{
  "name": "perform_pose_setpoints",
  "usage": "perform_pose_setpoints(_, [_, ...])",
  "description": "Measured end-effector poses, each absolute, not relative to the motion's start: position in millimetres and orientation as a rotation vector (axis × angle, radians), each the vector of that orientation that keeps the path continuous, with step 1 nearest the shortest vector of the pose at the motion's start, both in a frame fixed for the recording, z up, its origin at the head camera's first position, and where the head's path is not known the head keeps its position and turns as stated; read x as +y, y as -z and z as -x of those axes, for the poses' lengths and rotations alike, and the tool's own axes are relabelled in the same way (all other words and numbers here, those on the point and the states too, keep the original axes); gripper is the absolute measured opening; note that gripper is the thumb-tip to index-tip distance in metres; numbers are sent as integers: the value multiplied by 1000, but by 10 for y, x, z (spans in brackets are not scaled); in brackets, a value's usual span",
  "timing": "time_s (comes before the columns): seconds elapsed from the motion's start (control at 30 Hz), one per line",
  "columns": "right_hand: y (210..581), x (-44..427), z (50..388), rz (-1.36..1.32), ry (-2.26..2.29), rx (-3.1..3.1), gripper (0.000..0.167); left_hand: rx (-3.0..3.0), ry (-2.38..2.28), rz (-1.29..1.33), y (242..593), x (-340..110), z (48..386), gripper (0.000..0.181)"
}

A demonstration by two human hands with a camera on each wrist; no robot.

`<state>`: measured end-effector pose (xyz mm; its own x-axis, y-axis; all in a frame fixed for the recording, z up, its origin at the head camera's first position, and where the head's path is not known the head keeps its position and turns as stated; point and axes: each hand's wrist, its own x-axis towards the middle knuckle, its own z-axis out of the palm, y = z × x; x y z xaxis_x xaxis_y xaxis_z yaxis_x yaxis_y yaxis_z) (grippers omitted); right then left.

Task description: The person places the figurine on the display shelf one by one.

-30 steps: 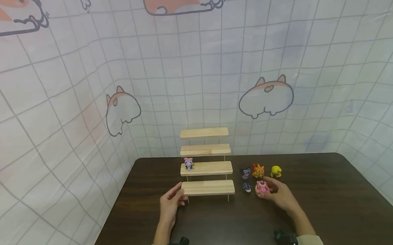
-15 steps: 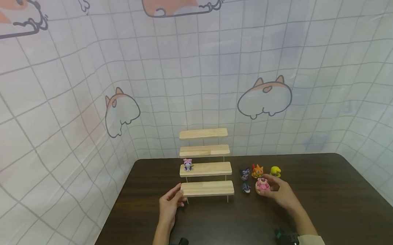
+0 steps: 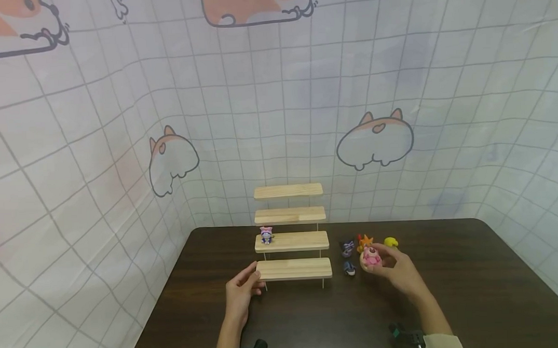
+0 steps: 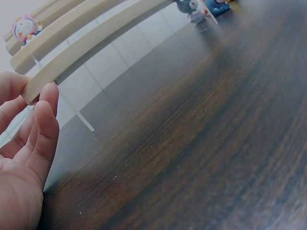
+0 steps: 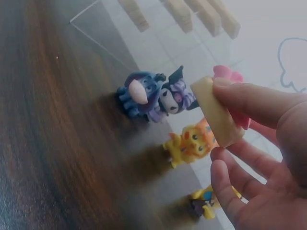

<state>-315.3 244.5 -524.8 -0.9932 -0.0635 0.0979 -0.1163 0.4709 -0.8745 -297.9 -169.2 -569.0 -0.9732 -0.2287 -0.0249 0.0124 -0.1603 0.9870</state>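
Hands (image 3: 239, 294) (image 3: 402, 275) pinching, well apart, wrists (image 3: 234, 322) (image 3: 423, 301) apparently straight

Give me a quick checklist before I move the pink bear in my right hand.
1. Right hand grips the pink bear: ok, pinched between thumb and fingers.
2. Left hand on the lowest shelf: ok, it grips the left end.
3. Room on the lowest shelf: ok, no figure stands on it.
4. Straight path at table height to that shelf: not ok, the blue donkey stands between.
5. Pink bear apart from the orange figure: cannot tell, they overlap in the head view.
6. Small figure on the second shelf from the bottom: ok, upright near the left end.
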Motion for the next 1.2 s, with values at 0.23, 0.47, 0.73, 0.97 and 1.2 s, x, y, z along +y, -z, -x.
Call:
perform_pose_setpoints(0.23, [5174,2417,3136,-170,-1580,-2632,71,-1929,2264,-247,5688,-1685,2974,45])
perform_pose_setpoints(0.47, [5086,2400,3105,-170,-1581,-2624,72,-1922,2263,-248,5694,-1689,2991,44])
perform_pose_setpoints(0.73, [5026,2375,3072,-153,-1554,-2624,69,-1932,2237,-239,5717,-1682,2991,42])
perform_pose_setpoints(0.97, [4944,2323,3029,-214,-1566,-2582,68,-1922,2243,-233,5710,-1682,2983,43])
perform_pose_setpoints(1.2, [4885,2212,3003,-253,-1576,-2553,66,-1920,2262,-251,5709,-1694,2986,43])
